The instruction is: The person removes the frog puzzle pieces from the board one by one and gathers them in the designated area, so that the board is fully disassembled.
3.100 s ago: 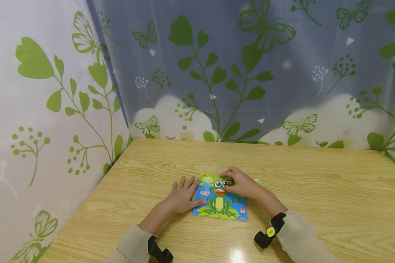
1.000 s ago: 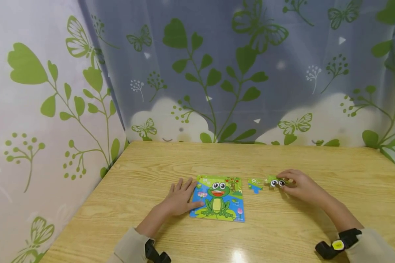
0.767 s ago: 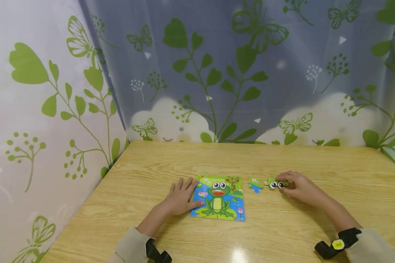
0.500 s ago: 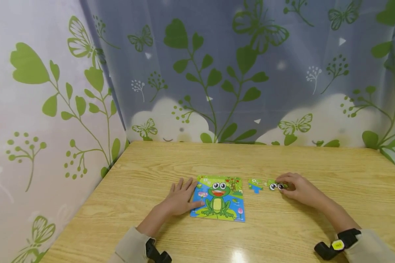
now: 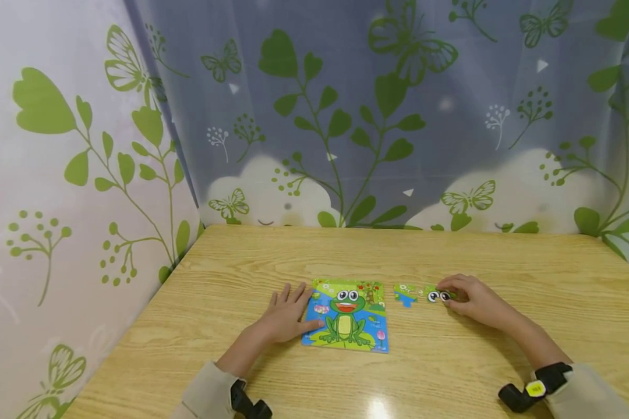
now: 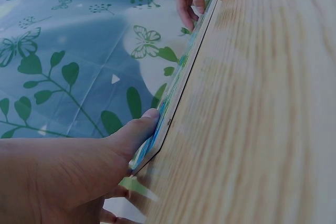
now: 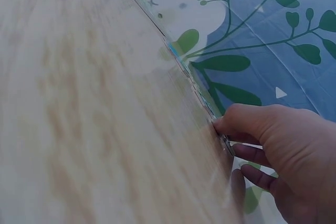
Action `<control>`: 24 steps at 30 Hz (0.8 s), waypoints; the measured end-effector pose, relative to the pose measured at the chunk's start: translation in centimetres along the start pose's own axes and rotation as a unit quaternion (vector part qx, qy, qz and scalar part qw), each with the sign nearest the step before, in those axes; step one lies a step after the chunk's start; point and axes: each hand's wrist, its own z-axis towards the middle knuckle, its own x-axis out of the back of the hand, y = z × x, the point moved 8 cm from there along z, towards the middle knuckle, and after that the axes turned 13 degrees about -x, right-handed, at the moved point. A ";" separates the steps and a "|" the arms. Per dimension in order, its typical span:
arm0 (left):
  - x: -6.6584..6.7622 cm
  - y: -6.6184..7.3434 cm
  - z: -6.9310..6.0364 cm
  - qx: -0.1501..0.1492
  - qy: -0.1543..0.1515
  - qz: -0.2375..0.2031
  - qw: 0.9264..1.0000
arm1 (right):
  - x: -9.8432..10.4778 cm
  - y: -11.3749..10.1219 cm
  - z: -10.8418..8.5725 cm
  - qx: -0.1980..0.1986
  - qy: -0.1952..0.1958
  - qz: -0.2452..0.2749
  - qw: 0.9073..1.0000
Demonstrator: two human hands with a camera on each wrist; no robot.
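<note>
A square frog picture board lies flat on the table. My left hand rests at its left edge with spread fingers, the thumb on the board; in the left wrist view the left hand's thumb lies on the board's edge. To the right of the board is a green and blue puzzle piece. Beside it lies a piece with two frog eyes, its right end pinched between thumb and fingers of my right hand. The right wrist view shows the right hand gripping that thin piece at table level.
A wooden table spans the lower view. Behind it hangs a blue curtain with green plants and butterflies, and a pale curtain stands on the left. Both wrists wear black cameras, one at the right sleeve.
The right hand has moved from over the frog board to the right, and the eye piece has been lowered to the table beside the other loose piece. The left hand stays at the board.
</note>
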 end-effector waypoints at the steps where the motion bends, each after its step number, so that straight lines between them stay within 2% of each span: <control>1: 0.0 0.0 0.0 0.000 0.000 0.001 1.000 | 0.0 0.0 0.0 0.001 -0.001 0.002 1.000; 15: 0.0 0.2 -0.2 -0.002 0.000 -0.004 1.000 | 0.0 -0.1 -0.1 -0.004 -0.004 0.009 1.000; 21: 0.2 0.3 -0.2 0.000 -0.001 -0.005 1.000 | 0.5 -1.9 0.2 -0.012 0.014 0.000 1.000; 24: 0.2 0.2 -0.2 0.001 -0.002 -0.005 1.000 | 0.3 -3.3 0.6 0.000 0.021 -0.011 1.000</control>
